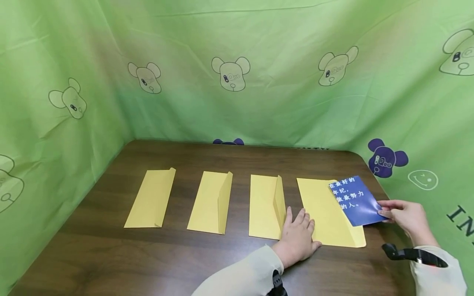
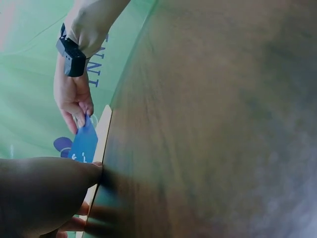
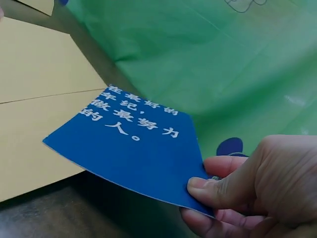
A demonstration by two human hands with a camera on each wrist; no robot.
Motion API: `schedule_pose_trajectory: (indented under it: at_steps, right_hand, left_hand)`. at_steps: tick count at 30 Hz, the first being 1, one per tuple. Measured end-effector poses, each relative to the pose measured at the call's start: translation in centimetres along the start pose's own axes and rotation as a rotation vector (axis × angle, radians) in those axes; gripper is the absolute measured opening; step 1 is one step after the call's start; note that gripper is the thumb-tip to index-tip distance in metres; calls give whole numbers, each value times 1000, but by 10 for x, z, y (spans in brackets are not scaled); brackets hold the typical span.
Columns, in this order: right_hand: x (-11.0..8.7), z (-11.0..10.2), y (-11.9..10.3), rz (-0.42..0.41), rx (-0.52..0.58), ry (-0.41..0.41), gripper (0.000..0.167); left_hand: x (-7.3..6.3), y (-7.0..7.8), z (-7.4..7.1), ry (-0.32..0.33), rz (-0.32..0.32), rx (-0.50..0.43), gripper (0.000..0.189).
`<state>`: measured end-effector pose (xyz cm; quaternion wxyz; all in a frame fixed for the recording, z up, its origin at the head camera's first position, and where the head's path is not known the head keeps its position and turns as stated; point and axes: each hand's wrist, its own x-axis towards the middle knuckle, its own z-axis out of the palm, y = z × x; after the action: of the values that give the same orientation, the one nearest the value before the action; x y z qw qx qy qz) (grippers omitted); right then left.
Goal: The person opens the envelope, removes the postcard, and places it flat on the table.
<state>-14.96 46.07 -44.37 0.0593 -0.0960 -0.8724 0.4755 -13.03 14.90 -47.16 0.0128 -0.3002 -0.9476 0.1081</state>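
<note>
Between thumb and fingers, my right hand (image 1: pixel 405 218) pinches the right edge of a blue card (image 1: pixel 357 201) printed with white Chinese characters. The card overlaps the right side of the rightmost yellow envelope (image 1: pixel 318 213), whose flap is spread out. In the right wrist view, the blue card (image 3: pixel 129 148) bends slightly, with the thumb on top. My left hand (image 1: pixel 297 236) rests with straight fingers at that envelope's left edge, close to the neighbouring envelope (image 1: pixel 263 205). The left wrist view shows the left hand (image 2: pixel 49 193) from its thumb side at the paper's edge.
Two more yellow envelopes (image 1: pixel 149 199) (image 1: pixel 207 201) lie to the left in the same row, flaps partly raised. All lie on a dark brown wooden table (image 1: pixel 111 263). Green cloth (image 1: pixel 185 111) with bear drawings hangs around the table's back and sides.
</note>
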Motion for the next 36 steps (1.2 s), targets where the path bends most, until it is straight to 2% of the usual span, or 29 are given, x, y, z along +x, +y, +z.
schedule_pose_trajectory:
  at_steps: [4, 8, 13, 21, 26, 30, 36]
  right_hand:
    - [7, 2, -9, -12, -18, 26, 14]
    - [14, 6, -16, -28, -4, 65, 18]
    - [26, 17, -23, -29, 115, 104, 43]
    - [49, 45, -39, -26, 319, 159, 46]
    - [61, 60, -47, -26, 355, 172, 41]
    - [70, 71, -52, -13, 369, 181, 29]
    - [84, 86, -57, 21, 474, 214, 25]
  left_hand:
    - [0, -1, 0, -5, -5, 1, 63]
    - [0, -2, -1, -7, -4, 2, 63]
    - [-1, -2, 0, -8, -2, 3, 63]
    - [0, -2, 0, -2, -4, 6, 63]
    - [0, -1, 0, 1, -1, 5, 63]
    - [0, 0, 0, 2, -2, 2, 63]
    - [0, 0, 2, 4, -7, 2, 63]
